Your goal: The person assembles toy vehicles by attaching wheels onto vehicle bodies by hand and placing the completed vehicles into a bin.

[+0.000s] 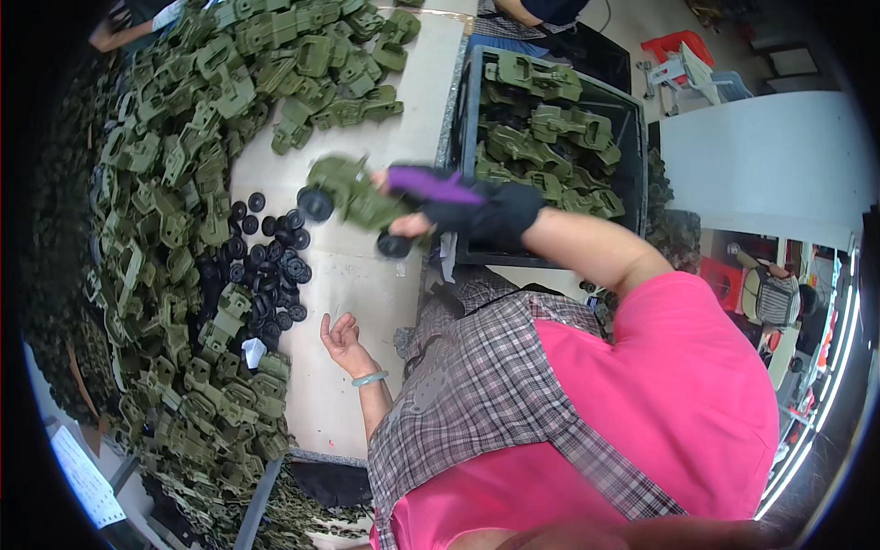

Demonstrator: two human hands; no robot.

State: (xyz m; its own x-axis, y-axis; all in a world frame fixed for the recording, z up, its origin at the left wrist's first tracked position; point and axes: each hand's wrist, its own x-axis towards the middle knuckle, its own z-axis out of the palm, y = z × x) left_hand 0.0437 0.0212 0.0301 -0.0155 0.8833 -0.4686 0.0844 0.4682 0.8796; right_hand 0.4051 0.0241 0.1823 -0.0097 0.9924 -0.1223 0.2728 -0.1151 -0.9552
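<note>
My right hand, in a black and purple fingerless glove, grips a green plastic toy truck body with black wheels, one large wheel showing at its end. The toy is held over the table, smeared a little by motion. My left hand is bare, with a pale green bangle at the wrist; it holds nothing and its fingers are loosely spread above the table. Between the hands and the heap of toy bodies lies a pile of loose black wheels.
A big heap of green toy bodies spreads over the table. Beside my right arm stands a dark crate holding many toy bodies. A scrap of white paper lies on the heap. Other people's arms show at the top edge.
</note>
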